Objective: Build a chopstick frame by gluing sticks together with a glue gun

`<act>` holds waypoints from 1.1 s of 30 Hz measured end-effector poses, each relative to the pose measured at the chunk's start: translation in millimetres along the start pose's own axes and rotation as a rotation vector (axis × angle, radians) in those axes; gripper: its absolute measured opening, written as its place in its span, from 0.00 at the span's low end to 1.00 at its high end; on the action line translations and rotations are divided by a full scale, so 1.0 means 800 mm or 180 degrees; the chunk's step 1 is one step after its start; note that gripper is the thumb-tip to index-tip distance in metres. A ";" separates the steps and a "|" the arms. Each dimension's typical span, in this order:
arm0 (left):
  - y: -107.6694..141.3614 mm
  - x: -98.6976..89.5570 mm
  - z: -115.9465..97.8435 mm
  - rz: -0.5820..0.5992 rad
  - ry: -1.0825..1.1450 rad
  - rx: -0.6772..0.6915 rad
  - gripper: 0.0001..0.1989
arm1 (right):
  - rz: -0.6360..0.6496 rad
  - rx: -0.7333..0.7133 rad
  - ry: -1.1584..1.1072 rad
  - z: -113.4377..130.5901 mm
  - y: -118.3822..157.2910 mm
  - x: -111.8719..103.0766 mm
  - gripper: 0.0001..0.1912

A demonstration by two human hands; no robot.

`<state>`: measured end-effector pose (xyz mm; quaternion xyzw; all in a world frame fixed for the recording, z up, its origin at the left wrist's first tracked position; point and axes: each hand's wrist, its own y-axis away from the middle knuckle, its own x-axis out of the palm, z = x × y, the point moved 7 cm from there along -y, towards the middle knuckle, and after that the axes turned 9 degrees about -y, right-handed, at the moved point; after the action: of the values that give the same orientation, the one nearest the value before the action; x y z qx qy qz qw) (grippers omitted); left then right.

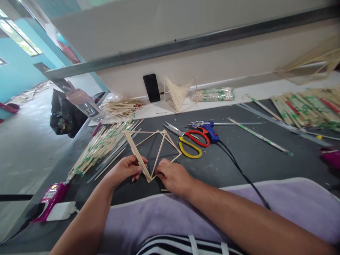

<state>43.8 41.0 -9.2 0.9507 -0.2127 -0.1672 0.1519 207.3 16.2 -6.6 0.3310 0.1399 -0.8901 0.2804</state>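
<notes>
A frame of thin wooden sticks (158, 150) stands on the dark table between my hands, with several sticks side by side along its left edge. My left hand (127, 170) is closed on that left edge, fingers around the sticks. My right hand (171, 175) pinches the frame near its bottom front corner; its fingertips are partly hidden. Just beyond the frame lie scissors (190, 141) with red and yellow handles, open, and a blue glue gun (209, 131) with a glue stick in its back.
Packaged sticks (103, 145) lie at the left, more (308, 109) at the right. A phone (152, 88) leans on the wall beside a finished stick model (180, 94). A magenta power strip (50, 200) is front left. The glue gun's black cable (236, 166) runs toward the purple cloth (212, 216).
</notes>
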 end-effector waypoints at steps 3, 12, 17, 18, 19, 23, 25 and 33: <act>0.000 0.006 0.001 0.0117 -0.0075 -0.0057 0.18 | 0.0021 -0.0049 -0.0001 0.001 0.000 0.000 0.09; -0.002 0.023 -0.002 0.0484 -0.0146 -0.0041 0.15 | 0.0090 0.0033 0.0339 0.016 0.009 0.003 0.09; -0.002 0.025 -0.007 0.0553 -0.0237 0.0155 0.11 | 0.0007 0.0293 0.0584 0.020 0.007 0.009 0.11; -0.003 0.025 -0.006 0.0590 -0.0268 0.0199 0.11 | -0.0024 0.0341 0.0589 0.020 0.006 0.009 0.12; -0.003 0.026 -0.006 0.0634 -0.0305 0.0240 0.11 | -0.0055 0.0387 0.0590 0.020 0.005 0.009 0.12; -0.006 0.028 -0.004 0.0770 -0.0402 0.0363 0.11 | -0.0145 0.0524 0.0619 0.022 0.005 0.009 0.13; -0.005 0.029 -0.005 0.0821 -0.0379 0.0392 0.11 | -0.0166 0.0570 0.0616 0.024 0.005 0.009 0.13; 0.020 -0.031 -0.032 0.0029 -0.0363 0.0323 0.15 | -0.0306 0.0607 0.0481 0.020 0.004 0.007 0.12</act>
<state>26.8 44.0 26.3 0.9451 -0.2335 -0.2095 0.0919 197.8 4.6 1.2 0.4152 0.0911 -0.8843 0.1934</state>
